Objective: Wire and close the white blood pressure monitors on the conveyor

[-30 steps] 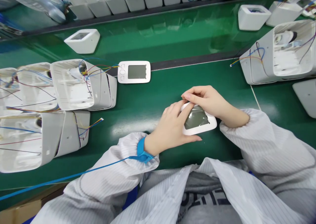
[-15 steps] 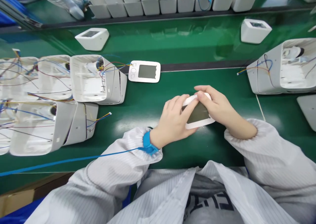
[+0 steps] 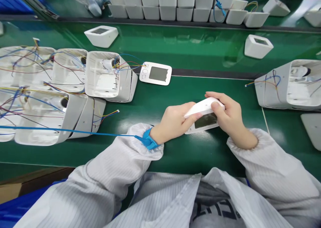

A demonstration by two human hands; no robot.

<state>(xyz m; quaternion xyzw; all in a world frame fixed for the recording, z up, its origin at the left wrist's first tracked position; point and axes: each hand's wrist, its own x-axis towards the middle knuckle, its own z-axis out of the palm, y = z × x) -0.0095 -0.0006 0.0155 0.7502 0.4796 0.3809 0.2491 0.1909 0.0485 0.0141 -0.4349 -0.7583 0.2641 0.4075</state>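
Hands: left hand (image 3: 175, 122) and right hand (image 3: 229, 116), fingers clamped on tilted display panel (image 3: 204, 116) above green mat (image 3: 150, 110).

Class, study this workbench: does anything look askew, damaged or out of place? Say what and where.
Nothing looks damaged. One display panel lies askew on the dark strip, with loose coloured wires running to it from an open housing. The left hand and right hand hold a second panel tilted.
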